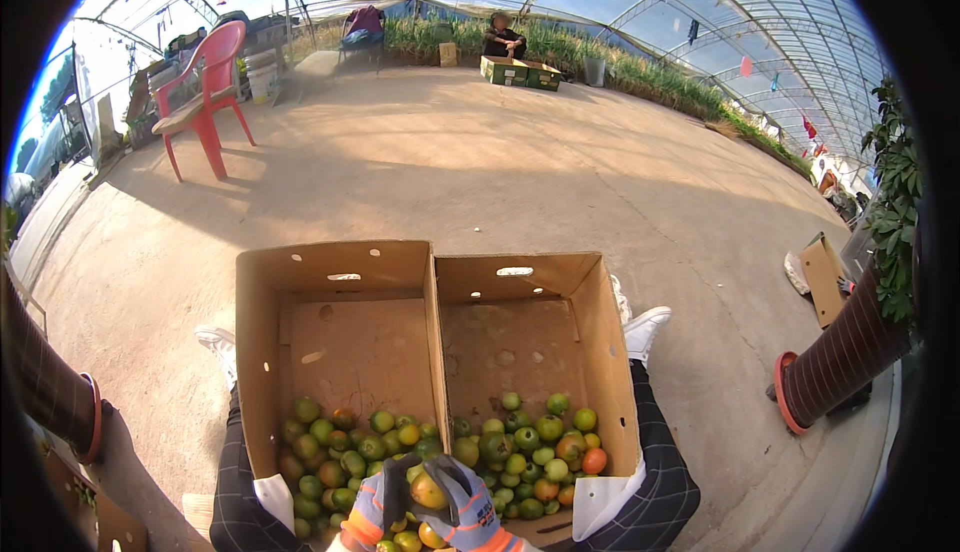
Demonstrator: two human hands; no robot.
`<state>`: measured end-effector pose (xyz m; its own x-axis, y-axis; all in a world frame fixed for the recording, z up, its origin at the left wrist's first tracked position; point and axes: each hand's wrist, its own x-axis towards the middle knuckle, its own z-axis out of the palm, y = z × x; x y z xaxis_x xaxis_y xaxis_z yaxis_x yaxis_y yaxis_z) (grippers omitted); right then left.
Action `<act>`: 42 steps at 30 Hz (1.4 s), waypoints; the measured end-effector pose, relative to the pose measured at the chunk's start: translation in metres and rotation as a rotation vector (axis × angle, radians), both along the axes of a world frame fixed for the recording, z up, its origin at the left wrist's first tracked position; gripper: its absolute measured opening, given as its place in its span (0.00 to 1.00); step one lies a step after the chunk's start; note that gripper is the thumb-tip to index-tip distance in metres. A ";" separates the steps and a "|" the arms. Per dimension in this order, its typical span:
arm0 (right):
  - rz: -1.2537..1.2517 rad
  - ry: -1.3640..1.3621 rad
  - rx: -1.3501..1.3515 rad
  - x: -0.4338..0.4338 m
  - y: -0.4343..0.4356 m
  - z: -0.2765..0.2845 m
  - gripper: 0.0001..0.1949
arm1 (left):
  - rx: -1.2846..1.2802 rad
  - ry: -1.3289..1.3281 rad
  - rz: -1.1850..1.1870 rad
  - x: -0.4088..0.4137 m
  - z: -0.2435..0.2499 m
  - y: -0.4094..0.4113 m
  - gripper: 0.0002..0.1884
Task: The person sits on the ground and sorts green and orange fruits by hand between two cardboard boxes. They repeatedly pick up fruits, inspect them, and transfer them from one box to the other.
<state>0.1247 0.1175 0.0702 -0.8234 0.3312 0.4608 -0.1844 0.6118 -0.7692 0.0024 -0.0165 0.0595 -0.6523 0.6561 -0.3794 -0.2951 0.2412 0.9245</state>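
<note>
Both hands wear grey-and-orange knit work gloves with dark coated fingers. Between them, a yellowish-orange tomato (429,490) is held over the near ends of two cardboard boxes. My right hand (466,498) grips it from the right, its fingers over the top. My left hand (384,493) is at its left side; whether it grips the fruit too is unclear. The left cardboard box (337,270) and the right cardboard box (615,372) stand side by side between the legs. Mostly green tomatoes, some orange or reddish, lie in the near part of each, such as a red tomato (594,460).
A red plastic chair (217,71) stands at the far left. Another person (504,40) sits at the back behind green boxes (504,71). Large potted plants (840,342) flank the work spot. At the right, a gloved hand (846,285) shows near a cardboard piece (821,274).
</note>
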 end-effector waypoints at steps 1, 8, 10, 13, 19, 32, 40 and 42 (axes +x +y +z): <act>-0.128 0.055 -0.038 -0.002 0.007 0.004 0.40 | -0.045 0.156 0.030 -0.009 0.004 0.010 0.24; -0.560 -0.108 0.407 -0.004 0.042 0.003 0.44 | -0.716 1.238 -0.383 -0.056 -0.100 0.058 0.36; -0.496 -0.162 0.419 0.007 0.034 0.006 0.45 | -0.696 1.171 -0.344 -0.051 -0.098 0.064 0.34; -0.451 -0.196 0.343 0.019 0.025 -0.006 0.45 | -0.738 1.169 -0.316 -0.048 -0.086 0.064 0.31; -0.539 -0.030 0.195 0.026 0.058 -0.008 0.49 | -0.837 1.088 -0.357 -0.049 -0.071 0.044 0.31; 0.056 0.210 0.223 0.016 -0.005 0.041 0.33 | 0.330 0.078 0.010 0.038 0.025 0.013 0.21; -0.414 -0.037 0.296 0.019 0.037 0.030 0.29 | -0.047 0.089 0.052 0.000 0.032 -0.034 0.32; -0.473 -0.095 0.360 0.023 0.039 0.016 0.29 | -0.474 0.583 0.089 -0.037 0.019 -0.042 0.21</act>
